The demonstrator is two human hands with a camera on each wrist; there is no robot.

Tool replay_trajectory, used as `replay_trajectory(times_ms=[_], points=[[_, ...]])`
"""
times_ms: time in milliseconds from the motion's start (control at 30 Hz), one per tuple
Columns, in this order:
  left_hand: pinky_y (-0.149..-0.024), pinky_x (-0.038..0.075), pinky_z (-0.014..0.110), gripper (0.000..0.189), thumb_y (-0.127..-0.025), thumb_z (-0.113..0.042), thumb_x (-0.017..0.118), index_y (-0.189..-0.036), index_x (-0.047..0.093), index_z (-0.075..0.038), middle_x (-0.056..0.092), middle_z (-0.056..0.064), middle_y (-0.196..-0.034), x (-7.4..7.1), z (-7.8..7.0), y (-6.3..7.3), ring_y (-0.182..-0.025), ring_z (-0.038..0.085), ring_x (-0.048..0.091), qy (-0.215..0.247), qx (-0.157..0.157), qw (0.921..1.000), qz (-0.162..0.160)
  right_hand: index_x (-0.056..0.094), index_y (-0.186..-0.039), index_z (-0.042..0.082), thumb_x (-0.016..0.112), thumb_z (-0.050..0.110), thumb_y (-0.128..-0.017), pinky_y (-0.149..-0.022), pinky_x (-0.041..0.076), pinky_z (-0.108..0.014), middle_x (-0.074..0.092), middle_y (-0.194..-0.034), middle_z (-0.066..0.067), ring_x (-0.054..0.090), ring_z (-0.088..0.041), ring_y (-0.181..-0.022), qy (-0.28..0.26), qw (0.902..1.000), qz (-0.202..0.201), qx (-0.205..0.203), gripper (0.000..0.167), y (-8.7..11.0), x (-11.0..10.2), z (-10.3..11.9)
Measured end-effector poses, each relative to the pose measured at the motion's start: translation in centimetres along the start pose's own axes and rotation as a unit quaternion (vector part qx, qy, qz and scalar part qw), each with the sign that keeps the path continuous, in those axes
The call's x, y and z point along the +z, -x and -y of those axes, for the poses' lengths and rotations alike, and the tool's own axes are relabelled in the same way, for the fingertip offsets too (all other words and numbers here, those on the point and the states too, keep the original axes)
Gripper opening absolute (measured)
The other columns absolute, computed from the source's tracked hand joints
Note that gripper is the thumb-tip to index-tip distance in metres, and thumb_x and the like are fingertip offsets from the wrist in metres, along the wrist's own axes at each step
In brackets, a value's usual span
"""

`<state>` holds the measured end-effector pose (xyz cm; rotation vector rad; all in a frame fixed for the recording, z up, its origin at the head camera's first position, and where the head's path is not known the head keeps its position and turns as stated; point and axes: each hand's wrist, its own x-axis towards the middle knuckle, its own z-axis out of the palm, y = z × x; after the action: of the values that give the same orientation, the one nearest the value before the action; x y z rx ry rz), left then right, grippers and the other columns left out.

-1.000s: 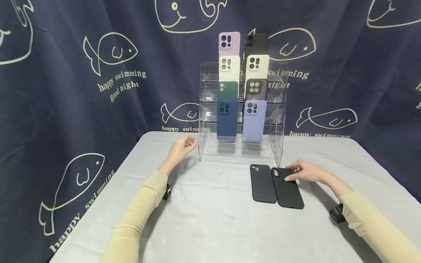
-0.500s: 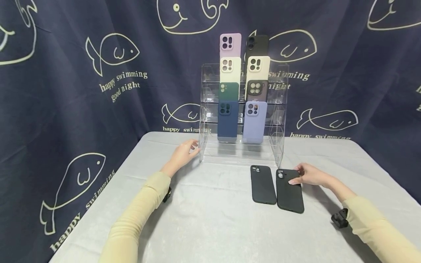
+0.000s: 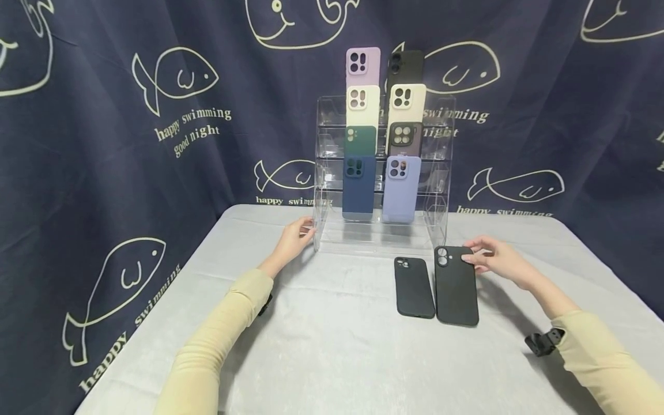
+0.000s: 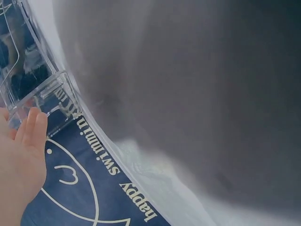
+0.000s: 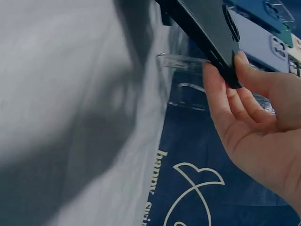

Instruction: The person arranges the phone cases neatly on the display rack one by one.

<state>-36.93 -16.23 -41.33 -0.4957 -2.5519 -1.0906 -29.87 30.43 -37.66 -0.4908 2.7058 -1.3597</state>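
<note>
A black phone case (image 3: 456, 288), tilted with its top raised, is pinched at the upper right edge by my right hand (image 3: 500, 262). In the right wrist view, thumb and fingers meet on one corner of this case (image 5: 207, 33). A second black phone case (image 3: 414, 288) lies flat on the table just left of it. My left hand (image 3: 293, 239) rests its fingers on the left side of a clear tiered display rack (image 3: 373, 239). The left wrist view has these fingers (image 4: 36, 127) fairly straight against the clear plastic; the thumb is hidden.
Two columns of phone cases stand on the rack, among them a dark blue one (image 3: 359, 190), a lavender one (image 3: 400, 193) and a pink-purple one (image 3: 363, 66). A pale cloth covers the table (image 3: 332, 351). Behind hangs a navy curtain (image 3: 280, 109) with fish drawings.
My right hand has tilted the right-hand case up by its top edge, after shifting it slightly away from the other case. My left hand has moved against the rack's side.
</note>
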Motion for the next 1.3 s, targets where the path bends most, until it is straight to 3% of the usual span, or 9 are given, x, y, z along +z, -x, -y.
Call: replay_trajectory(times_ms=[133, 267, 400, 700, 967, 1300], points=[[-0.086, 0.056, 0.033, 0.036, -0.093, -0.016, 0.059, -0.124, 0.055, 0.002, 0.064, 0.02, -0.113, 0.2, 0.1, 0.0, -0.099, 0.03, 0.065, 0.01, -0.003, 0.9999, -0.013, 0.045, -0.121, -0.01, 0.061, 0.013, -0.091, -0.07, 0.059, -0.03, 0.06, -0.101, -0.001, 0.063, 0.0, -0.076, -0.018, 0.9988, -0.031, -0.032, 0.041, 0.2, -0.4, 1.0], [-0.085, 0.057, 0.033, 0.035, -0.092, -0.016, 0.06, -0.122, 0.056, 0.001, 0.065, 0.02, -0.112, 0.3, 0.2, -0.1, -0.095, 0.031, 0.066, 0.015, -0.004, 0.9997, -0.021, 0.051, -0.115, -0.001, 0.061, 0.01, -0.09, -0.066, 0.059, -0.024, 0.059, -0.089, 0.02, 0.063, 0.001, -0.074, -0.029, 0.9941, -0.075, -0.073, 0.029, 0.0, -0.8, 2.1], [-0.084, 0.057, 0.033, 0.035, -0.091, -0.016, 0.061, -0.121, 0.056, 0.001, 0.066, 0.02, -0.111, 0.2, 0.2, 0.0, -0.094, 0.03, 0.067, 0.019, -0.003, 0.9995, -0.026, 0.055, -0.11, 0.009, 0.062, 0.008, -0.089, -0.064, 0.058, -0.02, 0.058, -0.089, 0.02, 0.062, 0.004, -0.073, -0.041, 0.9869, -0.117, -0.103, 0.022, -0.7, -0.9, 3.5], [-0.084, 0.057, 0.034, 0.036, -0.092, -0.016, 0.06, -0.123, 0.055, 0.001, 0.065, 0.019, -0.112, 0.2, 0.0, 0.0, -0.094, 0.03, 0.067, 0.019, -0.015, 0.9995, -0.019, 0.056, -0.12, 0.005, 0.067, 0.018, -0.088, -0.065, 0.056, -0.015, 0.055, -0.093, 0.016, 0.06, 0.007, -0.075, -0.035, 0.978, -0.182, -0.095, 0.037, -3.0, 0.2, 6.1], [-0.085, 0.056, 0.035, 0.035, -0.092, -0.015, 0.06, -0.122, 0.055, 0.002, 0.065, 0.019, -0.112, 0.2, -0.2, 0.1, -0.094, 0.03, 0.067, 0.021, -0.019, 0.9994, -0.018, 0.058, -0.118, 0.0, 0.068, 0.011, -0.085, -0.066, 0.057, -0.016, 0.058, -0.086, 0.014, 0.061, 0.005, -0.075, -0.102, 0.9634, -0.208, -0.135, 0.036, -5.7, 2.2, 7.6], [-0.084, 0.056, 0.035, 0.035, -0.091, -0.016, 0.061, -0.122, 0.056, 0.001, 0.066, 0.019, -0.111, 0.2, 0.0, 0.2, -0.093, 0.03, 0.067, 0.032, -0.023, 0.999, -0.02, 0.056, -0.117, -0.009, 0.065, 0.003, -0.086, -0.065, 0.058, -0.018, 0.055, -0.086, 0.002, 0.06, 0.004, -0.071, -0.096, 0.9613, -0.214, -0.146, 0.035, -6.4, 4.7, 11.7]])
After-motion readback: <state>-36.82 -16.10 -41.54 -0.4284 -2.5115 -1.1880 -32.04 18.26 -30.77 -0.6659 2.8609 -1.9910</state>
